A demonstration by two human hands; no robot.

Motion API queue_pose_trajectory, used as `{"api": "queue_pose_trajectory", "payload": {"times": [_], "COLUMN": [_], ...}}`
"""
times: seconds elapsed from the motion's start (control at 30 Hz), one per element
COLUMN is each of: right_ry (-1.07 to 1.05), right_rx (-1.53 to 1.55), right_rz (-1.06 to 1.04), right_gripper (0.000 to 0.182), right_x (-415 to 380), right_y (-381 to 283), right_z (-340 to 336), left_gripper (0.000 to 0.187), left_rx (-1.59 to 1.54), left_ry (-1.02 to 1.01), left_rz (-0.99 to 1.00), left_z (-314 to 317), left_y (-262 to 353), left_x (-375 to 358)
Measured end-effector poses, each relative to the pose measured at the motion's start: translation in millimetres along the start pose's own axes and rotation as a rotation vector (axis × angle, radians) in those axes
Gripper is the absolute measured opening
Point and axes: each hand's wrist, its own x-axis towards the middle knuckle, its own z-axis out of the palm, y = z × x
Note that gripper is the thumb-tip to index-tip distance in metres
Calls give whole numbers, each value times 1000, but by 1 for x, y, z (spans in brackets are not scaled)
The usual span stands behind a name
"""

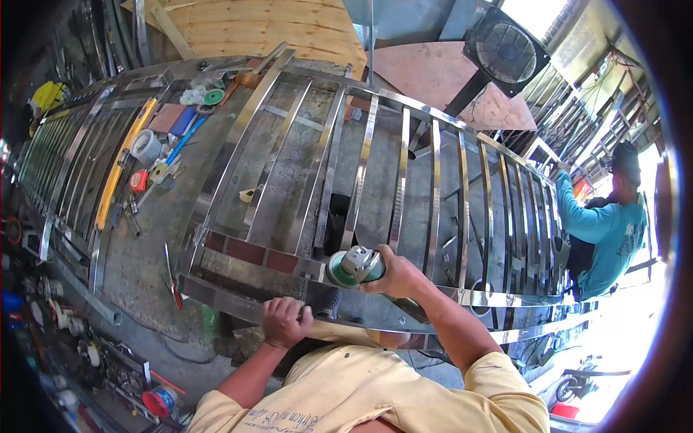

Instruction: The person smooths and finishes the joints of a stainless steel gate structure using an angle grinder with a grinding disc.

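My right hand (pixel 397 273) is wrapped round an angle grinder (pixel 359 264), its green-rimmed disc right at the lower rail of a shiny metal frame (pixel 433 209). Slim polished bars run across this frame at even spacing. Brownish-red strips (pixel 245 250) lie along the rail left of the grinder. My left hand (pixel 286 322) is closed over the near metal bar (pixel 224 298), just in front of my body. The underside of the grinder's disc is hidden.
On the bench at left lie a yellow spirit level (pixel 126 162), a tape measure (pixel 138 180), a tape roll (pixel 146 146) and red-handled pliers (pixel 175 292). A fan (pixel 505 52) stands at the back. Another person (pixel 610 224) in teal works at the frame's right end.
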Motion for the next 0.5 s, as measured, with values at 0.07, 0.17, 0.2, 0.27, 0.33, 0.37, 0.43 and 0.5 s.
{"api": "queue_pose_trajectory", "payload": {"times": [0.07, 0.17, 0.2, 0.27, 0.33, 0.37, 0.43, 0.5], "right_ry": [24, 53, 59, 61, 78, 90, 93, 88], "right_rx": [-2, -77, -106, -109, -130, -148, -108, -134], "right_rz": [-3, -12, -23, -51, -173, -283, -321, -281], "right_gripper": [103, 95, 94, 82, 69, 62, 38, 39], "right_x": [-2, -4, -2, 7, 23, 37, 42, 48], "right_y": [-4, -9, -7, 5, 34, 57, 53, 42], "right_z": [2, 3, 4, 7, 13, 18, 8, -9], "left_gripper": [19, 35, 39, 43, 44, 44, 45, 46], "left_rx": [-147, -300, -360, -366, -431, -466, -485, -490], "left_ry": [53, 107, 139, 212, 119, 71, 23, 34], "left_rz": [112, 258, 300, 253, 226, 215, 191, 172], "left_z": [-1, -1, 0, 20, 43, 55, 81, 94], "left_y": [20, 64, 76, 90, 95, 96, 93, 92], "left_x": [9, 36, 57, 92, 133, 150, 174, 193]}}
